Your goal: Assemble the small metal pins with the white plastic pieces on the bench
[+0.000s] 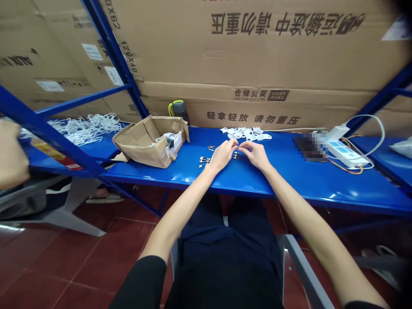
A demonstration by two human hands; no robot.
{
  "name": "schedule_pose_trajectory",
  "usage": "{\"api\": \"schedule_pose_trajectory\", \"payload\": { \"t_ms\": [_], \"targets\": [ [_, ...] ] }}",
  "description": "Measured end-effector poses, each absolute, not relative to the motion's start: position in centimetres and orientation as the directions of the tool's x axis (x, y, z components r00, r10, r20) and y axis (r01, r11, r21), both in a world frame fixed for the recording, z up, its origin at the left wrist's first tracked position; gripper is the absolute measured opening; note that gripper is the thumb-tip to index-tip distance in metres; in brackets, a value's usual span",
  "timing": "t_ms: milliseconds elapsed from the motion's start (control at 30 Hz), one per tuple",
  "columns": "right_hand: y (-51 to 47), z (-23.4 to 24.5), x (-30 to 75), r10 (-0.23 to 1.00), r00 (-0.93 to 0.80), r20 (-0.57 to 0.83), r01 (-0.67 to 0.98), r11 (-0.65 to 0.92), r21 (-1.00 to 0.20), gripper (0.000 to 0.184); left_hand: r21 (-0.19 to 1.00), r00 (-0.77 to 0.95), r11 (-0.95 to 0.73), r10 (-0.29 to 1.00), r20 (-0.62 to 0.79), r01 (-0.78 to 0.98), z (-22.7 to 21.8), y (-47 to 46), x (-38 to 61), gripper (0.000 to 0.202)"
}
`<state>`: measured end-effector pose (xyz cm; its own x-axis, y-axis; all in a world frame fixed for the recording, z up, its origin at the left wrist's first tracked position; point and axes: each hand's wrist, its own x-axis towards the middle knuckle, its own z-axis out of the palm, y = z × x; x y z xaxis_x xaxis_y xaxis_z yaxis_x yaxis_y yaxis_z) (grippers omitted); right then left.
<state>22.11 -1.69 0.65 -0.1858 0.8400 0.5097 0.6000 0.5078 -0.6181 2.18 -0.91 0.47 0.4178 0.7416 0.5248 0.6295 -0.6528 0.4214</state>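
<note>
My left hand [225, 153] and my right hand [256, 154] meet above the blue shelf, fingertips pinched close together. Whatever lies between the fingers is too small to make out. Just below the fingertips, small metal parts [236, 155] rest on the shelf between the hands. More small metal parts [204, 160] lie to the left of my left hand, with a few copper-coloured pieces [210, 148] behind them. Beyond both hands is a loose pile of white plastic pieces [247, 133].
A torn cardboard box [141, 150] holding some parts stands left on the blue shelf [289, 180], a dark cylinder [180, 110] behind it. At right are a blurred dark object [310, 148] and a power strip [346, 153] with cables. White cords [90, 128] and another person's arm [11, 154] are far left.
</note>
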Motion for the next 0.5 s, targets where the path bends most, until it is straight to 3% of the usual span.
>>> {"api": "schedule_pose_trajectory", "payload": {
  "t_ms": [200,500],
  "targets": [
    [-1.45,0.54,22.39,0.838,-0.133,0.530,0.475,0.523,-0.707,0.032,0.466,0.407,-0.687,0.716,0.567,0.558,0.51,-0.87,2.20,0.019],
    [-1.56,0.74,22.37,0.840,-0.125,0.528,0.489,0.515,-0.704,0.036,0.489,0.408,-0.699,0.707,0.577,0.522,0.45,-0.60,2.04,0.017]
  ]
}}
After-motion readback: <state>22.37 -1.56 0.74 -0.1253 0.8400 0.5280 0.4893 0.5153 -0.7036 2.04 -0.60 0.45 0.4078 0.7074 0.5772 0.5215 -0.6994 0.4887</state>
